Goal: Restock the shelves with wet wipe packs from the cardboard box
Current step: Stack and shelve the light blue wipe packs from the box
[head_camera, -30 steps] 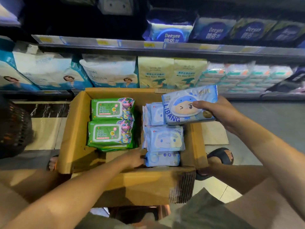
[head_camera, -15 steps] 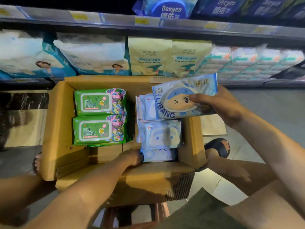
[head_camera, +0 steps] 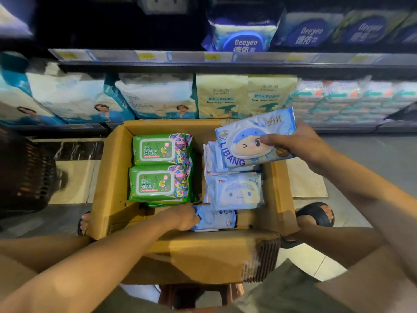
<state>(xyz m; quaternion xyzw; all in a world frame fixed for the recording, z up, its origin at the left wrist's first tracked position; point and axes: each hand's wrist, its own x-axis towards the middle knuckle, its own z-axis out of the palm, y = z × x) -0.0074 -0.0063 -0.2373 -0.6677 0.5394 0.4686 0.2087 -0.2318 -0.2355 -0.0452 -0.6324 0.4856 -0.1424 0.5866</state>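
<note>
Lower shelf (head_camera: 352,129) carries upright packs (head_camera: 246,96), apparently baby wipes.

A cardboard box (head_camera: 112,177) is set before the shelves (head_camera: 203,64). Inside, a pair of packs (head_camera: 158,186) is laid along its left wall and a stack of packs (head_camera: 234,190) along its right. A single pack (head_camera: 216,220) at its near edge is gripped by the left hand (head_camera: 182,216). The LIBANG pack (head_camera: 248,141) is held over its far right corner by the right hand (head_camera: 300,143).

Single head-worn wide-angle view, looking forward and steeply down from close above the open cardboard box (head_camera: 112,177), with the shelves (head_camera: 248,58) across the upper frame.
</note>
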